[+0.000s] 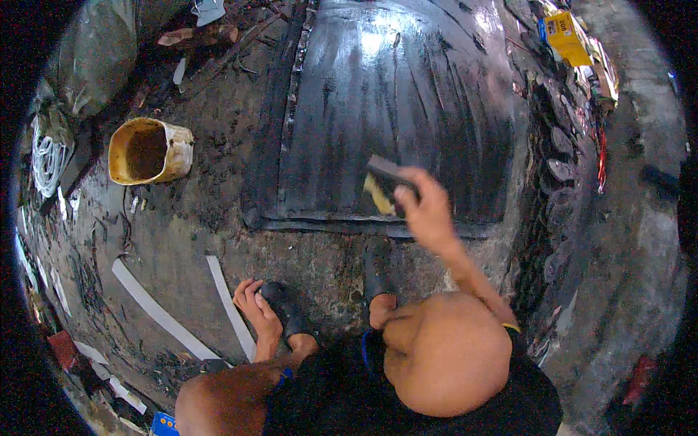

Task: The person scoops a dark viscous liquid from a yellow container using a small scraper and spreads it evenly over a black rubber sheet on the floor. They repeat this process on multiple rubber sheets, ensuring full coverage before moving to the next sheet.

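In my right hand is a block-shaped brush with a dark back and a pale yellow, ragged face. My fingers and thumb close round its right end, slightly blurred. The brush is over the lower middle of a dark, wet, shiny sheet, streaked lengthwise; whether they touch, I cannot tell. My left hand is low beside my black left shoe, its fingers loosely bent and holding nothing visible. The hand's far side is hidden.
A stained, pale yellow bucket stands left of the sheet. Two light strips lie on the dirty floor at the lower left. Coiled white cord is at the far left. Along the right are dark stacked pieces and a yellow box.
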`<state>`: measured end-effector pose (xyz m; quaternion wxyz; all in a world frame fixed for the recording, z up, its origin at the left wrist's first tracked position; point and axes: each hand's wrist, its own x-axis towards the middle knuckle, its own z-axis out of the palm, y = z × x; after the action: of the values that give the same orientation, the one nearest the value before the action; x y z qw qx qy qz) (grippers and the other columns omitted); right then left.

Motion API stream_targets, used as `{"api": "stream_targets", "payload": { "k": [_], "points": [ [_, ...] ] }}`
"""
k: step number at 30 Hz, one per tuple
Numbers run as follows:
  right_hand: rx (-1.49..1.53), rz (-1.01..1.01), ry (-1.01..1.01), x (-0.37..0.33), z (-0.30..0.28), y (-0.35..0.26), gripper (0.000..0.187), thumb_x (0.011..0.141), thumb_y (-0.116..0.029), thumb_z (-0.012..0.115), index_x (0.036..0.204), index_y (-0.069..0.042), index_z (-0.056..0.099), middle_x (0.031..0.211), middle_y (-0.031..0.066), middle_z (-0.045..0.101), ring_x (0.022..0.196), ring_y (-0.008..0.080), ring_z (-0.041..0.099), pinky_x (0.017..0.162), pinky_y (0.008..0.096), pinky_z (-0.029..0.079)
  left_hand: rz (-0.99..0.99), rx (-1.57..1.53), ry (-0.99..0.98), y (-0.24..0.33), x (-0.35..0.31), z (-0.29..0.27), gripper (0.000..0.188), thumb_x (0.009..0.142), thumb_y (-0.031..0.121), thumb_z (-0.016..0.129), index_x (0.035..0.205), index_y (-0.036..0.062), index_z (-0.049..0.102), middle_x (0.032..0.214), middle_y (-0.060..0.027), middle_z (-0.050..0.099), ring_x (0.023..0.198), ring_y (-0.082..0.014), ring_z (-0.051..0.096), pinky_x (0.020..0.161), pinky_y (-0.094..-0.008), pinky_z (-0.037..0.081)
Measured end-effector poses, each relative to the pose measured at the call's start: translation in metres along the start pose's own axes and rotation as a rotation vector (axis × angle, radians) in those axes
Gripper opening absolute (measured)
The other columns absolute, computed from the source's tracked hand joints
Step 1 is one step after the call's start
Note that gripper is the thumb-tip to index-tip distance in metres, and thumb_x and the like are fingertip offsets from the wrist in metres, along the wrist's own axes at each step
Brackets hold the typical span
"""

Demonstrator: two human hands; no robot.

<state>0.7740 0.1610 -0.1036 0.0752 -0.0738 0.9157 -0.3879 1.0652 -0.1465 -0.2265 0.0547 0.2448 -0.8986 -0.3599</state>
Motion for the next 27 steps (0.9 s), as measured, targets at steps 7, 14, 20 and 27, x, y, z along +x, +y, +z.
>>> {"api": "stream_targets", "payload": {
  "k": [7, 14, 20, 27],
  "points": [
    [0.881, 0.32, 0.081, 0.185, -0.078, 0.024, 0.039, 0.102, -0.01, 0.067, 0.136, 0.007, 0.063, 0.118, 0.0097, 0.073, 0.11, 0.02, 0.069, 0.097, 0.036, 0.055, -0.053, 0.058, -0.01, 0.0, -0.005, -0.006, 0.034, 0.105, 0.022, 0.044, 0.119, 0.0027, 0.068, 0.131, -0.0191, 0.057, 0.129, -0.0381, 0.049, 0.113, -0.0516, 0.032],
    [-0.448, -0.291, 0.336, 0.356, -0.016, 0.116, 0.034, 0.097, -0.019, 0.064, 0.125, -0.003, 0.074, 0.112, 0.0263, 0.075, 0.104, 0.0465, 0.071, 0.095, 0.0518, 0.055, -0.165, 0.085, -0.038, 0.008, -0.006, -0.005, 0.035, 0.105, 0.026, 0.046, 0.119, 0.002, 0.067, 0.132, -0.0223, 0.053, 0.13, -0.0413, 0.047, 0.115, -0.053, 0.033],
    [-0.496, -0.358, -0.035, 0.387, -0.042, 0.11, 0.034, 0.095, -0.015, 0.064, 0.125, -0.02, 0.078, 0.113, 0.0182, 0.077, 0.102, 0.0423, 0.073, 0.093, 0.0483, 0.059, -0.156, 0.057, -0.055, -0.001, -0.012, -0.004, 0.037, 0.106, 0.028, 0.044, 0.119, 0.0023, 0.067, 0.133, -0.0219, 0.052, 0.131, -0.0408, 0.046, 0.115, -0.0546, 0.033],
    [-0.138, -0.325, -0.14, 0.082, -0.014, 0.098, 0.042, 0.106, -0.011, 0.041, 0.117, -0.013, 0.081, 0.12, 0.0085, 0.08, 0.113, 0.0321, 0.075, 0.104, 0.0415, 0.055, -0.086, 0.173, -0.104, 0.01, 0.0, -0.017, 0.038, 0.11, 0.03, 0.04, 0.12, 0.0028, 0.065, 0.133, -0.0225, 0.051, 0.131, -0.04, 0.047, 0.115, -0.0527, 0.034]
  ]
}}
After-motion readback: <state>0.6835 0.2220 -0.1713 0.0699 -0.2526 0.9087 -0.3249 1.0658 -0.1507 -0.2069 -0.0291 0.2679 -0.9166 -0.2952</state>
